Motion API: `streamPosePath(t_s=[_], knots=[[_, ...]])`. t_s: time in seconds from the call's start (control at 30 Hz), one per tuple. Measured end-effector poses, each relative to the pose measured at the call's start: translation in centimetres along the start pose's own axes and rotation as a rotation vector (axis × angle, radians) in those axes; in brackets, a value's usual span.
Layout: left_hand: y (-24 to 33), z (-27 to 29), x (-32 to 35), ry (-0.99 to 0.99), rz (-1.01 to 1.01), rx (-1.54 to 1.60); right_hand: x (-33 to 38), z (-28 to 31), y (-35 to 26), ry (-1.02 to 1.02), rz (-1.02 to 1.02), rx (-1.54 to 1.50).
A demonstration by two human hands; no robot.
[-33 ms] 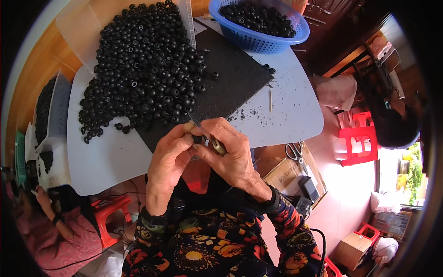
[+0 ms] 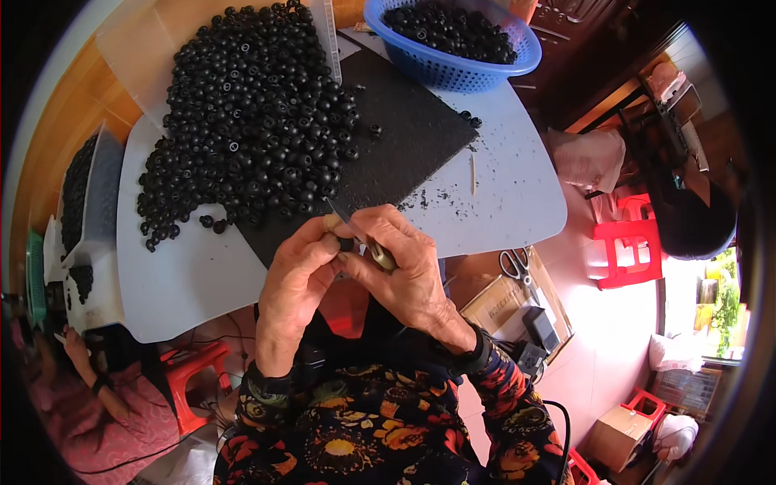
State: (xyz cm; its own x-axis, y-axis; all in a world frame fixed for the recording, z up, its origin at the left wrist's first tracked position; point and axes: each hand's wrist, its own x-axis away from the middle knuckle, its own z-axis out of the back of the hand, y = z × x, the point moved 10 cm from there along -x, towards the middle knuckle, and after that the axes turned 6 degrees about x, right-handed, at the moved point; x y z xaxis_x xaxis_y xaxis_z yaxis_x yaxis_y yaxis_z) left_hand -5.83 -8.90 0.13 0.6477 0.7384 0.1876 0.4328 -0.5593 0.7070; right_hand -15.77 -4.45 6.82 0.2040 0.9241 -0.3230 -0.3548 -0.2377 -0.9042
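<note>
My left hand (image 2: 301,271) pinches a small black bead (image 2: 346,242) between thumb and fingertips, just above the near edge of the table. My right hand (image 2: 400,263) touches it from the right and grips a small knife (image 2: 356,230), whose thin blade points up-left over the bead. Both hands hover over the near corner of a black mat (image 2: 404,137). A large pile of black round beads (image 2: 242,121) covers the mat's left part and the grey table (image 2: 186,279) beyond my hands.
A blue basket (image 2: 453,61) of black beads stands at the far right of the table. A white tray (image 2: 101,194) with more beads sits at the left. Scissors (image 2: 514,263) lie on a cardboard box below right, near a red stool (image 2: 622,250). Another person (image 2: 105,404) sits lower left.
</note>
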Motion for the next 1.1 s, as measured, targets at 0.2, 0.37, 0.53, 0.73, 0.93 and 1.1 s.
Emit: streamPosePath(t_s=[0.2,0.37,0.53,0.73,0.93,1.1], knots=[[-0.9,-0.4,0.0,-0.104,0.043,0.009,1.0,0.2,1.1,-0.025,-0.052,-0.075],[-0.8,0.3,0.2,-0.026,-0.019,-0.053,2.4,-0.4,4.0,0.031,-0.387,-0.489],[-0.6,-0.5,0.4,0.005,-0.081,-0.107,3.0,-0.7,5.1,0.042,-0.486,-0.477],[-0.5,-1.1,0.5,0.017,-0.125,-0.241,3.7,-0.1,6.0,0.076,-0.561,-0.511],[-0.6,-0.9,0.2,-0.053,-0.141,-0.165,4.0,1.3,4.1,-0.013,-0.333,0.007],[-1.0,-1.6,0.6,-0.052,-0.089,-0.164,3.6,1.4,1.8,-0.052,-0.079,0.271]])
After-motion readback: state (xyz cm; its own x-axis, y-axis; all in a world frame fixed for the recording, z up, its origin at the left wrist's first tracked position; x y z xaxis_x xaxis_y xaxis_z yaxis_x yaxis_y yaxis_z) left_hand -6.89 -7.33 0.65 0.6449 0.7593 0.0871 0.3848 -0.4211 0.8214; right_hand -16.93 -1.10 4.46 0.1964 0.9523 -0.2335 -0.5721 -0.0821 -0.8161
